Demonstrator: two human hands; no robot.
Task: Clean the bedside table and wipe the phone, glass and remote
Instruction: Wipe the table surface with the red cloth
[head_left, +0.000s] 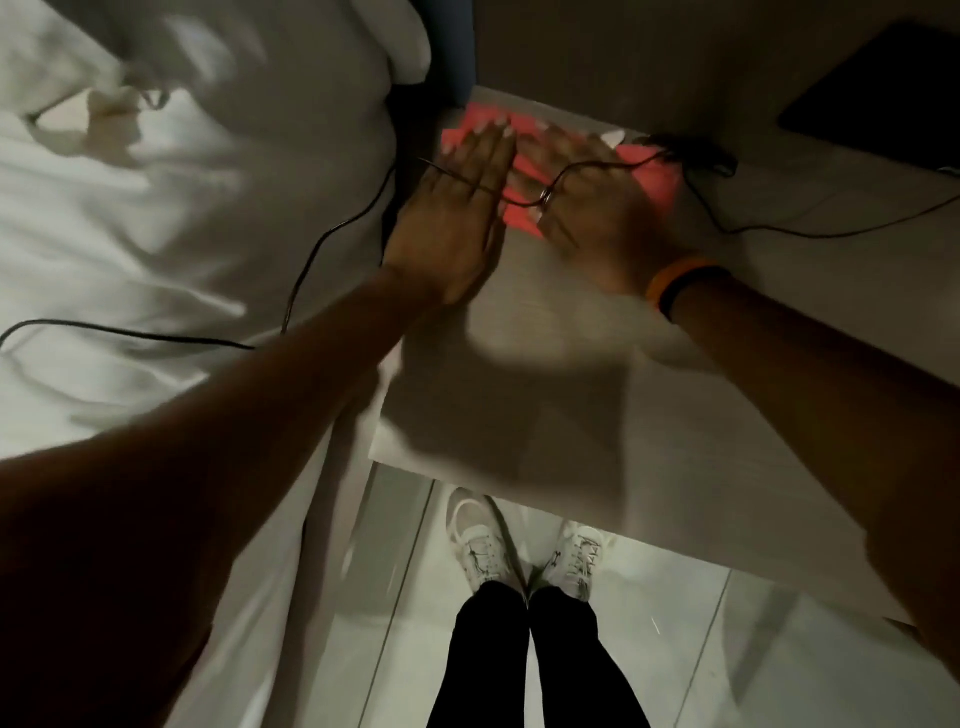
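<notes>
Head view, left to right: white bed (156, 234) filling the left of the frame, a black cable (311, 254) trailing across it. Upper centre, left hand (457, 208) and right hand (587, 208) side by side, fingers (483, 150) stretched flat, gripping nothing, pressing a pink cloth (649, 176) onto the pale counter (571, 389). Upper right, a dark flat object (883, 104), too blurred to identify.
</notes>
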